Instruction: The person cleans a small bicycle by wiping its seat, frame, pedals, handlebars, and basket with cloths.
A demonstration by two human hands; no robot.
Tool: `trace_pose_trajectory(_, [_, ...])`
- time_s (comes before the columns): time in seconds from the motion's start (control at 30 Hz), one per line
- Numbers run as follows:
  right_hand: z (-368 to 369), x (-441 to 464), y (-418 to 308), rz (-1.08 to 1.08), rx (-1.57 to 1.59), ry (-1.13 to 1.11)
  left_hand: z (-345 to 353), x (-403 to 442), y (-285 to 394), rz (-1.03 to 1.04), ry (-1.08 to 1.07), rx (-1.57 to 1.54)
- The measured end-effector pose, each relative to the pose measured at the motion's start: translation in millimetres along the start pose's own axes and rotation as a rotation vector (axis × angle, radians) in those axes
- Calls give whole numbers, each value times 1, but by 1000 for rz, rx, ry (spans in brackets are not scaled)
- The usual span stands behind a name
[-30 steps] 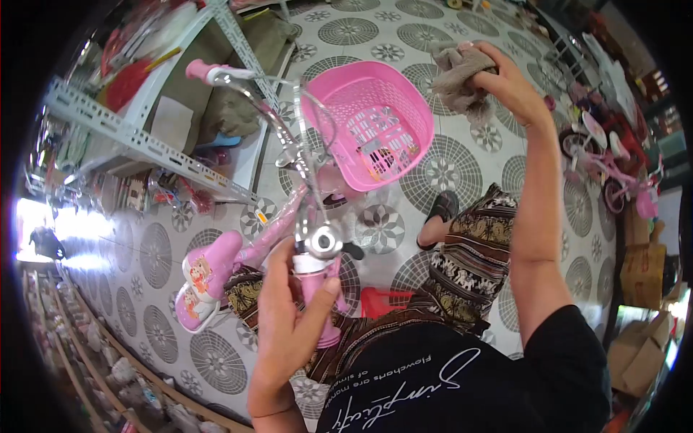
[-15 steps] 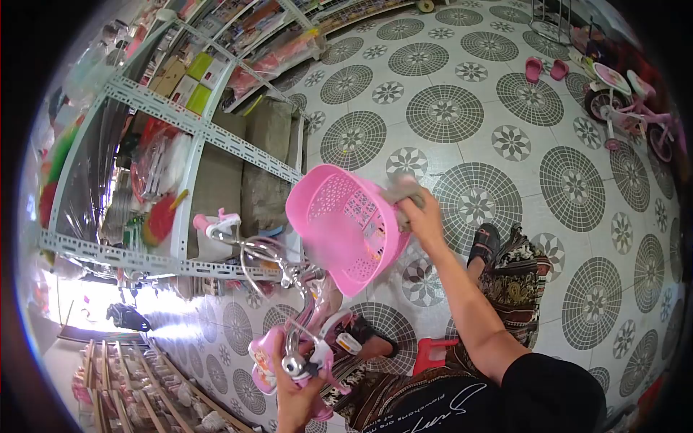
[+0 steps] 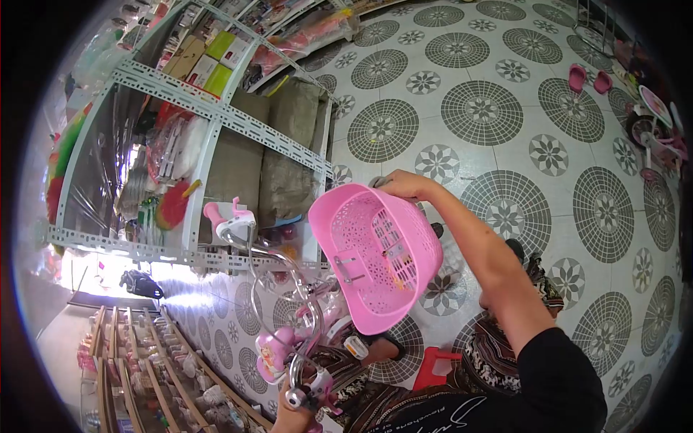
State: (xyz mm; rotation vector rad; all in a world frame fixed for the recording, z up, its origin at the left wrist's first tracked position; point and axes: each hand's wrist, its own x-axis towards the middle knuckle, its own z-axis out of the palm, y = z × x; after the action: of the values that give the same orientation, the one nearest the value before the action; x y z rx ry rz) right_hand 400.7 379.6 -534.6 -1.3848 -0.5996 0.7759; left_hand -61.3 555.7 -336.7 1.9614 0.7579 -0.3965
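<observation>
A pink plastic basket (image 3: 426,252) with a lattice pattern sits at the front of a small bicycle, its opening turned toward the shelving. Behind it curves the chrome handlebar (image 3: 315,317), with a pink grip (image 3: 211,212) on its far end. My left hand (image 3: 294,413) is closed round the near end of the handlebar, by the bell and brake lever. My right hand (image 3: 406,185) is at the basket's upper outer edge with a grey cloth (image 3: 378,182) under its fingers; most of the cloth is hidden.
A white metal shelf rack (image 3: 216,108) with packed goods stands close on the left. A red plastic stool (image 3: 433,364) is by my legs. Pink slippers (image 3: 577,78) and another small pink bicycle (image 3: 653,137) are at the far right. Wooden racks (image 3: 123,361) hold goods at lower left.
My right hand has moved from the basket's right side to its upper edge with the cloth. The basket and handlebar have turned, showing more of the inside, and the view has shifted.
</observation>
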Motion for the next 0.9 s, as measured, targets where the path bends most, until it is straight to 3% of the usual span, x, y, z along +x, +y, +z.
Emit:
trace_pose_trajectory(0.07, [0, 17, -15, 32, -104, -101, 8, -3, 29, -50, 4, -104])
trace_pose_trajectory(0.17, [21, 52, -50, 54, 9, -318, -2, 0, 10, -65, -27, -160])
trace_pose_trajectory(0.23, [24, 84, -19, 18, 96, -444, 5, -5, 18, -122, 44, -249])
trace_pose_trajectory(0.3, [20, 76, 3, 22, 74, -499, 9, -3, 23, -54, 62, -190])
trace_pose_trajectory(0.33, [12, 79, 38, 85, 78, -410, 10, -3, 24, -14, 70, -158])
trace_pose_trajectory(0.37, [6, 83, 72, 148, 81, -321, 16, -5, 23, -74, 171, -326])
trace_pose_trajectory(0.43, [-12, 23, 40, 334, 164, -286, 10, -4, 17, 24, 161, -26])
trace_pose_trajectory(0.47, [-20, 15, 61, 367, 185, -195, 10, -3, 15, 71, 147, 120])
trace_pose_trajectory(0.5, [-31, 9, 90, 401, 205, -98, 19, -4, 34, -5, 168, 77])
trace_pose_trajectory(0.53, [-24, -9, 90, 348, 405, 67, 25, -5, 37, -82, 185, -167])
trace_pose_trajectory(0.67, [-1, -66, 61, -20, 1091, 462, 44, 1, 61, -3, 167, -425])
trace_pose_trajectory(0.8, [25, -96, 31, -226, 537, 866, 58, 5, 65, 121, 124, -686])
trace_pose_trajectory(0.9, [55, -130, 21, -143, 164, 1181, 67, 8, 81, 185, -34, -892])
